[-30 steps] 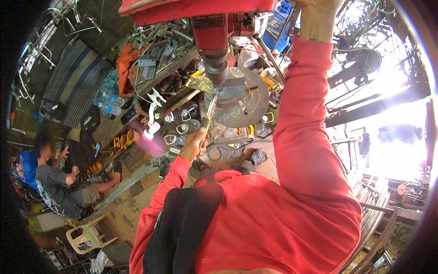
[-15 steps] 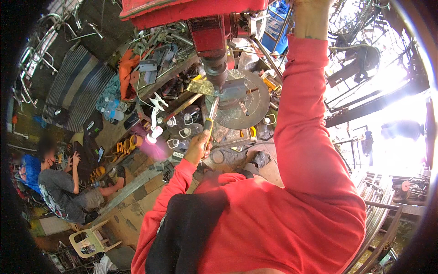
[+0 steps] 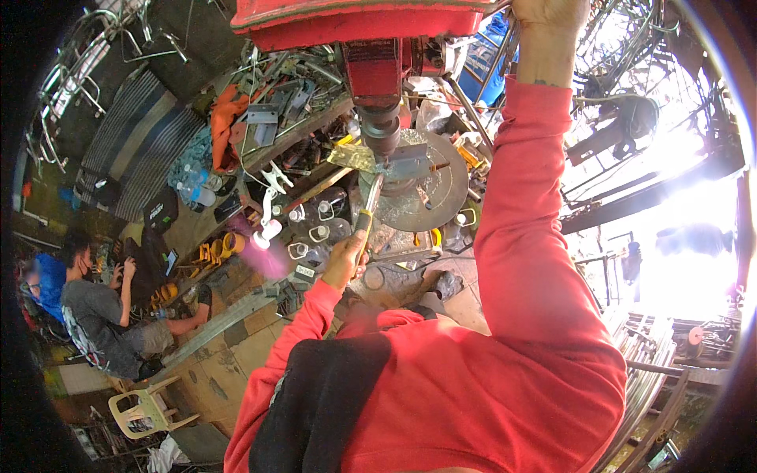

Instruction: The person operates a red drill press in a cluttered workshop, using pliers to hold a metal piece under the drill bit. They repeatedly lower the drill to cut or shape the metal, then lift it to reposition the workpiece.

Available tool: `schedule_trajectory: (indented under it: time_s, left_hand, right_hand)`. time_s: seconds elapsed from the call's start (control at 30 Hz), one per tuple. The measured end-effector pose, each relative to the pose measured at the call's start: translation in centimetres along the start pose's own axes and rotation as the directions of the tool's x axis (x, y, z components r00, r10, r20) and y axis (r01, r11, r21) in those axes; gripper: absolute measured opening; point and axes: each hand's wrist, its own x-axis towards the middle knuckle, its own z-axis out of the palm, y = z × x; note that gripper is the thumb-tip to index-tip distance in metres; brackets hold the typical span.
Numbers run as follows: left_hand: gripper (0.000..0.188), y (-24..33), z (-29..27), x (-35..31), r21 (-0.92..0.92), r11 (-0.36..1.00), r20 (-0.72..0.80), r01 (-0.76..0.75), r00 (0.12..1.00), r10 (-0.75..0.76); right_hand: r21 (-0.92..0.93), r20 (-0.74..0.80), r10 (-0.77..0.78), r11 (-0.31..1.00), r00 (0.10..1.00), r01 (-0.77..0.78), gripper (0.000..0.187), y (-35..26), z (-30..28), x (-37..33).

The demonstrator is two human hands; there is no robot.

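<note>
In the head view, we take the drill chuck (image 3: pixel 380 126) as our landmark. Our left hand (image 3: pixel 344 262) is on its near side, a little to its left, fingers wrapped closed around the yellow-and-black handles of the pliers (image 3: pixel 369 206). The pliers lie between hand and chuck, their long axis running away from our body and slightly rightward, tip toward the spot beneath the chuck. That tip meets the near edge of a grey metal piece (image 3: pixel 408 163); we cannot tell whether it clamps it. The piece stretches sideways, rightward from under the chuck, above a round table (image 3: pixel 445 193). Our right hand (image 3: pixel 550 14), beyond the chuck to its right, is cut off; we cannot tell its fingers' state.
</note>
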Motion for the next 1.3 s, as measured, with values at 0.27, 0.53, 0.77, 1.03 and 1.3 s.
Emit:
schedule_trajectory:
  time_s: [0.27,0.53,0.77,1.03,1.3]
  left_hand:
    - [0.049,-0.6,0.3,0.2,-0.038,0.999,0.003,-0.013,1.000,0.013]
    - [0.049,-0.7,0.5,0.2,-0.027,0.999,-0.015,-0.031,0.999,0.030]
    - [0.048,-0.8,0.4,0.3,-0.063,0.998,0.011,-0.015,1.000,0.016]
    - [0.049,-0.2,-0.9,0.4,-0.020,1.000,0.008,0.003,1.000,-0.002]
    - [0.053,0.1,-1.2,0.4,-0.016,1.000,0.023,0.004,1.000,-0.004]
  right_hand:
    - [-0.016,0.019,0.016,1.000,1.000,-0.016,0.027,-0.4,-0.2,0.0]
    - [-0.028,-0.015,0.006,1.000,1.000,-0.006,0.029,-0.4,0.2,-0.1]
    - [-0.014,-0.019,0.019,1.000,1.000,-0.019,0.027,-0.4,0.2,-0.1]
    - [0.001,0.035,0.003,1.000,0.999,-0.003,0.029,-0.6,0.1,-0.3]
    - [-0.040,0.003,-0.017,0.999,1.000,0.017,0.032,-0.6,0.4,-0.6]
